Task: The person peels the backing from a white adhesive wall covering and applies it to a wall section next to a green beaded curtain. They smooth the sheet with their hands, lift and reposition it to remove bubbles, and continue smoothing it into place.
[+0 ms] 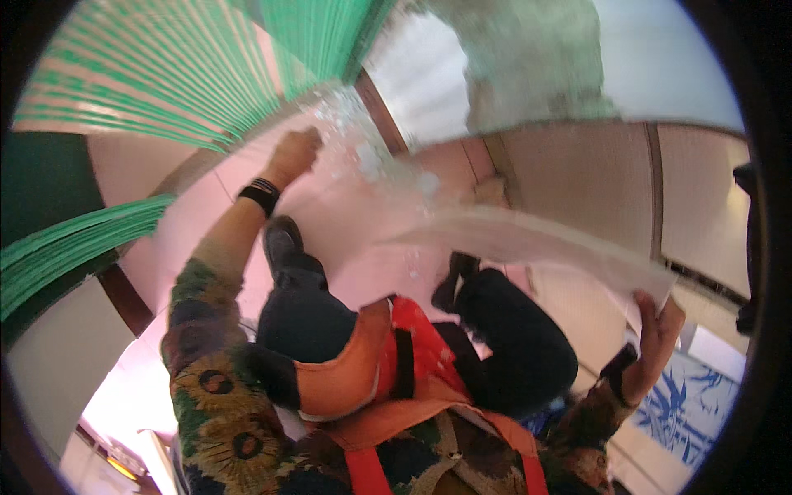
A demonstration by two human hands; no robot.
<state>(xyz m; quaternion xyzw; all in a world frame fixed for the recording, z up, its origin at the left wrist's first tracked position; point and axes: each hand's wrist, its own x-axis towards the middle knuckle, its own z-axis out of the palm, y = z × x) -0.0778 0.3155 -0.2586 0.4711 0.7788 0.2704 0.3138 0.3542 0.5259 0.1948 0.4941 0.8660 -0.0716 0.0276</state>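
Observation:
My left hand (296, 156) is stretched forward over the pink tiled floor (352, 272), beside scattered white scraps (370, 162). Its fingers are curled and blurred, so whether they hold anything small is unclear. In my right hand (661, 327), out to the right, is the end of a long pale sheet (550, 238). The sheet runs toward the middle, where its far end is smeared by motion; its material cannot be told. More white bits (428, 182) lie or move near that far end. My knees are bent low, with an orange and red apron (346, 387) across my lap.
Taut green cords (185, 80) fan out at the upper left, with another green bundle (80, 238) below. A brown leg (380, 111) stands near the scraps. Pale cloth or sheeting (538, 62) hangs at the upper right. A blue-and-white bamboo-patterned panel (687, 399) is at the lower right.

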